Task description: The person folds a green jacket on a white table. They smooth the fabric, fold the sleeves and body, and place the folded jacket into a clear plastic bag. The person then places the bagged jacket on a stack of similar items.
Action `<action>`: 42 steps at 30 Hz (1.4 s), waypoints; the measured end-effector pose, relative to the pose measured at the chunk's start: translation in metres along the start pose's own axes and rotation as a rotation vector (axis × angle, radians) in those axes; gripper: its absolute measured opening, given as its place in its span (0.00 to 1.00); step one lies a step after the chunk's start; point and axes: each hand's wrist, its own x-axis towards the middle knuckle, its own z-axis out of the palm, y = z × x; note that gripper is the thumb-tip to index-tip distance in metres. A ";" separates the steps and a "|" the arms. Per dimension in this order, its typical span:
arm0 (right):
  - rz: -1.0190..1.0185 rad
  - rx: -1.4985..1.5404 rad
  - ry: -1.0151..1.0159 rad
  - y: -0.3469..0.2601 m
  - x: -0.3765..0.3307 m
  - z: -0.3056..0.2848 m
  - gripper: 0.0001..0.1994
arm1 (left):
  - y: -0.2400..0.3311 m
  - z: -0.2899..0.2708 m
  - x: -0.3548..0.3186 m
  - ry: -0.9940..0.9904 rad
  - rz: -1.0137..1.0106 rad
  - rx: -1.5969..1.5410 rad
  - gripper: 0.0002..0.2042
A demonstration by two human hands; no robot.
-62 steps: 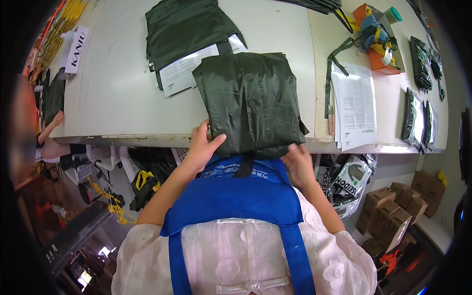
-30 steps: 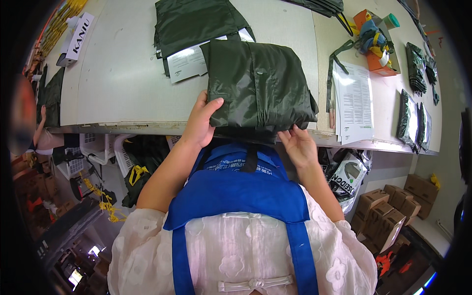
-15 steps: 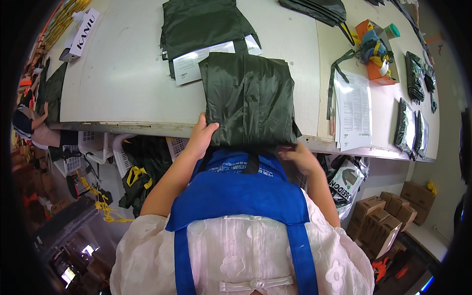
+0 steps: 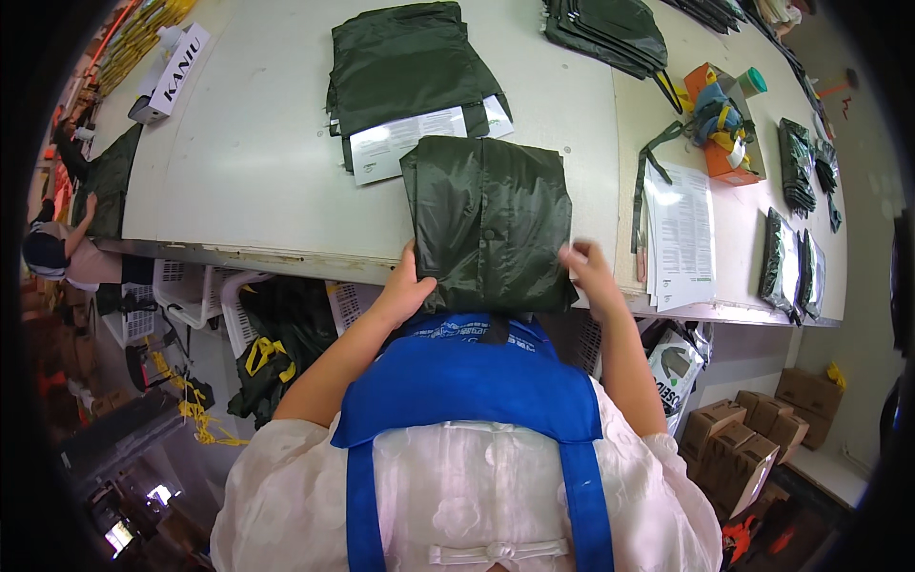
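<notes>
White tabletop (image 4: 257,172) fills the upper half of the view, its near edge running from nine o'clock to four o'clock. Bare surface lies open at ten o'clock, between a small box (image 4: 170,74) and the stacked goods.

Dark green folded garment (image 4: 488,224) sits at the centre, its long axis running twelve to six, its lower end hanging just over the table edge against the blue apron (image 4: 467,381). At its twelve o'clock lies another green stack (image 4: 410,67) with printed sheets (image 4: 410,143) under its near end, touching the garment's top. More green packs (image 4: 610,33) sit at one o'clock. At three o'clock a paper sheet (image 4: 681,234) lies just beside the garment, leaving little room there; an orange box (image 4: 724,124) stands beyond it.

Left hand (image 4: 412,284) clamps the garment's lower left corner, fingers tucked under the fabric. Right hand (image 4: 586,272) rests at the lower right edge, fingers pinched together on the fabric rim.
</notes>
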 end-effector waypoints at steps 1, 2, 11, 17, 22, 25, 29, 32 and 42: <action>-0.073 0.097 0.100 -0.008 0.012 0.007 0.44 | 0.001 -0.001 0.002 -0.027 -0.010 0.023 0.35; -0.085 0.179 0.081 -0.013 0.024 0.020 0.43 | 0.002 -0.003 0.004 -0.055 -0.018 0.048 0.35; -0.348 -0.274 0.263 0.003 0.043 0.062 0.32 | 0.041 -0.030 0.118 0.375 0.050 -0.138 0.23; -0.435 -0.293 0.370 0.014 0.030 0.074 0.31 | 0.032 -0.008 0.159 0.411 0.057 0.242 0.16; -0.026 -0.050 0.398 -0.003 0.018 0.073 0.37 | 0.016 -0.011 0.130 0.394 -0.094 0.211 0.19; 0.139 0.084 0.259 -0.001 0.027 0.059 0.37 | 0.005 -0.018 0.099 0.094 -0.304 -0.227 0.26; 0.216 0.551 -0.150 -0.010 0.032 0.045 0.31 | 0.030 -0.039 0.097 -0.275 -0.506 -0.568 0.28; 0.032 0.588 -0.318 -0.006 0.036 0.028 0.34 | 0.052 -0.035 0.077 -0.286 -0.341 -0.747 0.28; -0.007 0.277 -0.381 -0.033 0.079 0.014 0.32 | 0.046 -0.036 0.081 -0.426 -0.411 -0.886 0.26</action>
